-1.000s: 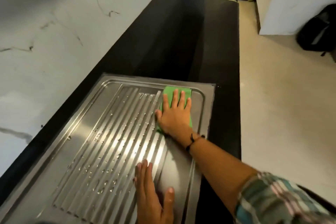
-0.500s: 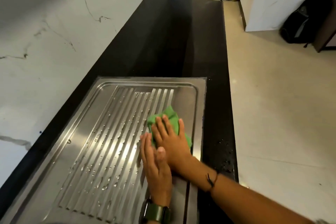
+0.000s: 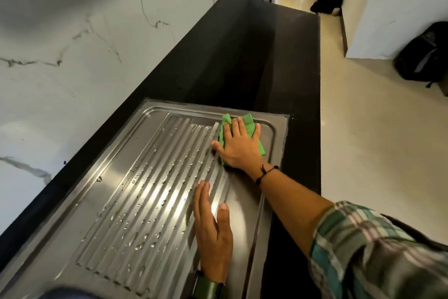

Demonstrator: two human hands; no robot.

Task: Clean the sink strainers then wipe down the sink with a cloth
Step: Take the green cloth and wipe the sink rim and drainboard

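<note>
The ribbed steel drainboard [image 3: 121, 189] of the sink fills the lower middle of the view, with water drops along its grooves. My right hand [image 3: 238, 147] lies flat with spread fingers on a green cloth [image 3: 249, 120], pressing it onto the drainboard's far right corner. My left hand [image 3: 212, 223] rests flat and empty on the near right part of the drainboard, a watch on its wrist. The sink bowl and the strainers are out of view.
A black countertop [image 3: 266, 61] runs on beyond the drainboard, with a white marble wall [image 3: 84, 32] on its left. To the right is a pale floor [image 3: 375, 141] with dark backpacks [image 3: 424, 53] near a white wall.
My right hand has pushed the green cloth from beside my left hand back out to the drainboard's far right corner. My left hand stayed flat on the near part.
</note>
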